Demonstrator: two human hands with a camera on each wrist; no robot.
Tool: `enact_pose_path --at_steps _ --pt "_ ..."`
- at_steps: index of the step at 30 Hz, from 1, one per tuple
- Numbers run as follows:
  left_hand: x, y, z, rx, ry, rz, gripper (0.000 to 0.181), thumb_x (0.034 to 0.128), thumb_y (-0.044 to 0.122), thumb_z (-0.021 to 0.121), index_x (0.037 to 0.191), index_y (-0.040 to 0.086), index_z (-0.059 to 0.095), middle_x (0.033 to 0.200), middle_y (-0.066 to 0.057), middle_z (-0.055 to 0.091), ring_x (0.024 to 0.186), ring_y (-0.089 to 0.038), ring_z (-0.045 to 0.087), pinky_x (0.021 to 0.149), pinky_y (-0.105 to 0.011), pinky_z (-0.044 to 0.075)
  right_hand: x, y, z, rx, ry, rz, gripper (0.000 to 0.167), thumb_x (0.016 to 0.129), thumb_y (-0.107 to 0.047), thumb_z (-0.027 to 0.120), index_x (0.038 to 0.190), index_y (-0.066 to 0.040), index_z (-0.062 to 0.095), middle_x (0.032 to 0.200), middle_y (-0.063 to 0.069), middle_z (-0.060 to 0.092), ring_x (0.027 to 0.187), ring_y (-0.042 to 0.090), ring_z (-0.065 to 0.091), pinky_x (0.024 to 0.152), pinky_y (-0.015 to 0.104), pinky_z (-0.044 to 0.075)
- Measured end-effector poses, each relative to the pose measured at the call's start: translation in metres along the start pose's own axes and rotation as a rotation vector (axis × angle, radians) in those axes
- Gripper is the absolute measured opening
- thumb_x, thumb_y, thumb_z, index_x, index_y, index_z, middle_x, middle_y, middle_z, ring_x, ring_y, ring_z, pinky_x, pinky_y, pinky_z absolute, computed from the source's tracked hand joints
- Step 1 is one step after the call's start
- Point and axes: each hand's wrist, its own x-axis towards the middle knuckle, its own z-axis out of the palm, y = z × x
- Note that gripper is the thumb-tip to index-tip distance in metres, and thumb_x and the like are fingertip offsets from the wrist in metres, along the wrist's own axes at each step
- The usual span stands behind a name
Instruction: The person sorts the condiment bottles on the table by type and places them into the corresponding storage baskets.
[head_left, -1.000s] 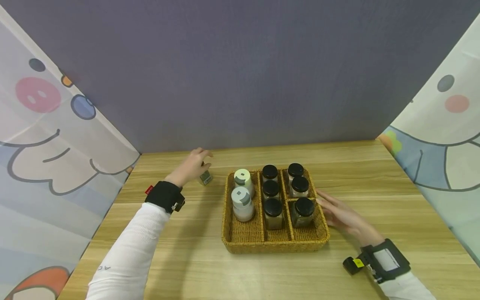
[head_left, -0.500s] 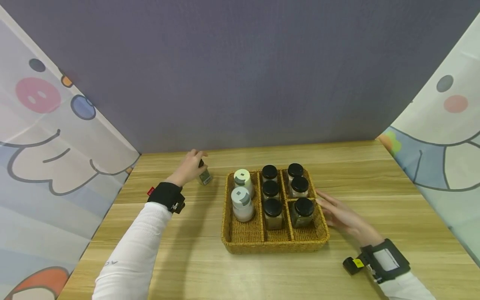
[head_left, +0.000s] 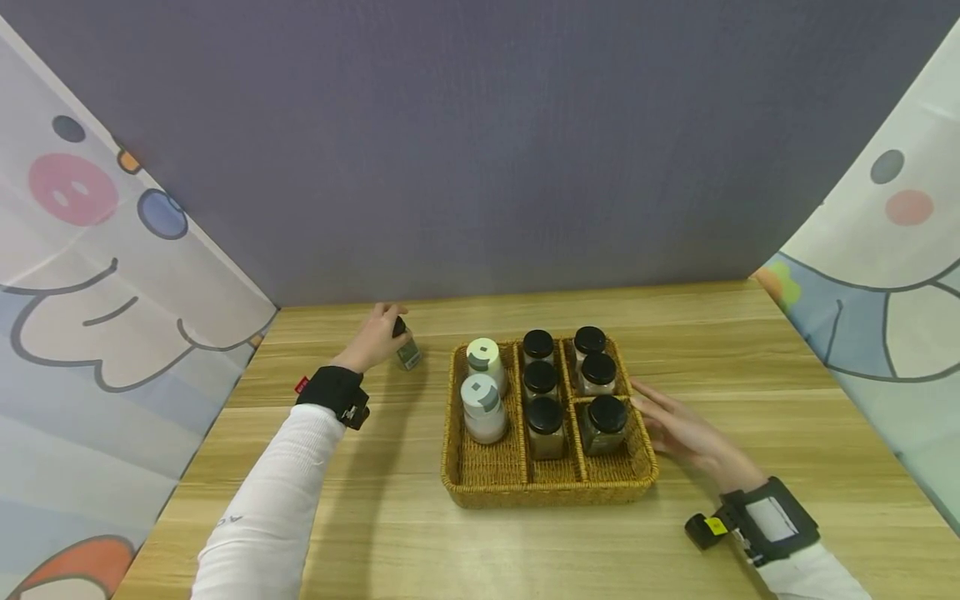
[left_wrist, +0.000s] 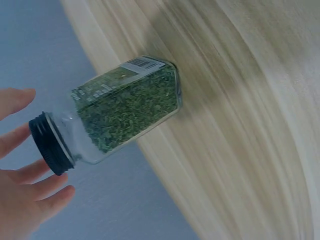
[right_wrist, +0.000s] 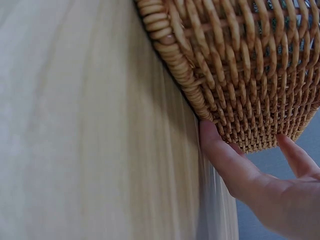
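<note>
A glass jar [left_wrist: 130,102] of dried green herb flakes with a black lid [left_wrist: 50,143] stands on the table left of the wicker basket. My left hand [head_left: 375,335] is around that lid, its fingers reaching past the lid's far side. In the left wrist view the thumb is apart from the lid; whether a finger touches it is hard to tell. My right hand [head_left: 686,433] rests on the right wall of the divided basket [head_left: 551,493], fingertips [right_wrist: 207,131] low against the weave. Two white-capped bottles [head_left: 483,412] and several black-lidded jars [head_left: 544,417] stand in the basket.
The wooden table [head_left: 480,550] meets a grey wall [head_left: 480,150] at the back. Cartoon-printed sheets [head_left: 82,250] border both sides. A small red tag [head_left: 302,384] lies by the left wrist strap.
My left hand has drawn a little to the left, leaving more of the jar's lid in sight. The herb jar, the basket and my right hand stay put.
</note>
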Motion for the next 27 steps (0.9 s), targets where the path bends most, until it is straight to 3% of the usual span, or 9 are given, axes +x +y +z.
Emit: enact_pose_path --at_steps 10,18,27 --pt "0.0013 -0.0065 0.0047 -0.012 -0.025 -0.038 0.048 0.0899 0.016 0.052 0.131 0.0 0.033 0.126 -0.03 0.031 0.112 -0.043 0.039 0.09 -0.051 0.039 -0.0014 -0.0004 0.0007 -0.018 0.012 0.001 0.069 0.093 -0.032 0.043 0.142 -0.012 -0.002 0.127 0.014 0.046 0.102 0.017 0.053 0.091 0.047 0.04" --pt "0.0011 -0.0094 0.0066 -0.018 -0.004 -0.016 0.045 0.0892 0.009 0.052 0.13 -0.001 0.035 0.12 -0.03 0.036 0.106 -0.043 0.045 0.085 -0.048 0.043 -0.0013 -0.0004 0.0012 -0.013 0.014 -0.001 0.069 0.093 -0.032 0.043 0.142 -0.012 -0.002 0.125 0.011 0.047 0.101 0.015 0.053 0.092 0.046 0.04" --pt "0.0002 -0.0073 0.0067 -0.029 0.003 0.015 0.041 0.089 0.004 0.051 0.127 -0.005 0.037 0.114 -0.032 0.037 0.104 -0.043 0.045 0.084 -0.045 0.045 -0.0014 0.0004 0.0019 -0.011 0.012 -0.024 0.07 0.093 -0.029 0.044 0.142 -0.009 -0.001 0.13 0.019 0.042 0.102 0.014 0.053 0.091 0.046 0.041"
